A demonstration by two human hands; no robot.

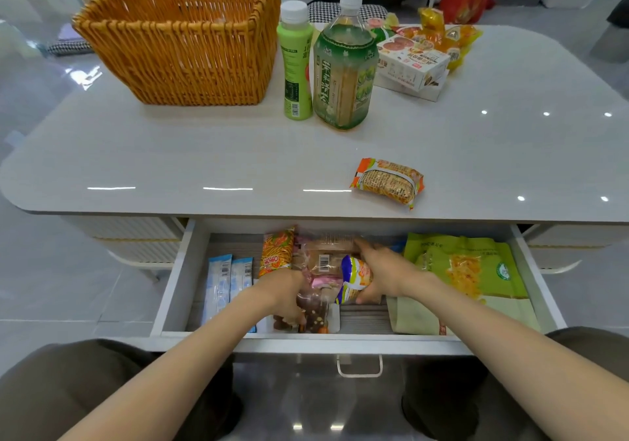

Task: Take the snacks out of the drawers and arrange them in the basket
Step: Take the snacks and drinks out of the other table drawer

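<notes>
Both grips are down in the open drawer (177,287) under the desk (204,154). The left grip (289,297) is narrow, its fingers curled round a clear pack of brown snacks (315,316) at the drawer's near edge. The right grip (384,273) holds a purple-and-yellow packet (354,280), with the thumb under its near end and the fingers reaching over the far end onto the clear-wrapped packs (323,258) lying between the two grips.

Just left of the left grip lie two blue sachets (224,280), and an orange packet (275,250) lies just beyond it. Right of the right grip, touching the wrist, are green bags (466,270) that fill that end of the drawer.

Up on the desk, beyond the right grip, lies a noodle pack (388,182). Farther off stand a green bottle (296,66) and a tea bottle (343,66), side by side. The wicker basket (183,32) stands far beyond the left grip, just left of the bottles. A white box (412,62) and yellow packets (449,39) lie far beyond the right grip.
</notes>
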